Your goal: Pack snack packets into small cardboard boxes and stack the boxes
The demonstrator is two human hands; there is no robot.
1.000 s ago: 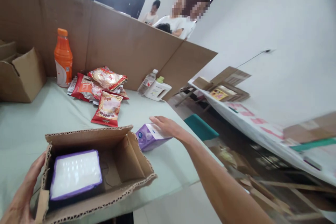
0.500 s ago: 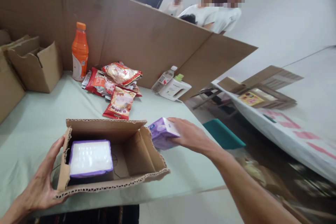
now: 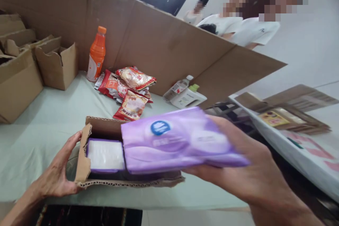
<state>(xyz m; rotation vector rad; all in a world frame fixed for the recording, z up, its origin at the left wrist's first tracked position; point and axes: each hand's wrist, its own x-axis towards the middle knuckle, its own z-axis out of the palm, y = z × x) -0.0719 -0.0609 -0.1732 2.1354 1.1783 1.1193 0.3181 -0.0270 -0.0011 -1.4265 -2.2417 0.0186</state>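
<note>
Pinching tissue pack (image 3: 174,144) in right hand (image 3: 246,164); left of this grip, clasping box (image 3: 84,162) with left hand (image 3: 58,173).

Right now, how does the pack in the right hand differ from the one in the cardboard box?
The held pack is gripped by the right hand; the boxed pack sits at the left end of the cardboard box. The held pack shows a printed purple face with a blue mark; the boxed pack shows a mostly white face. The held pack looks blurred, the boxed pack sharper. Both have purple wrapping.
</note>
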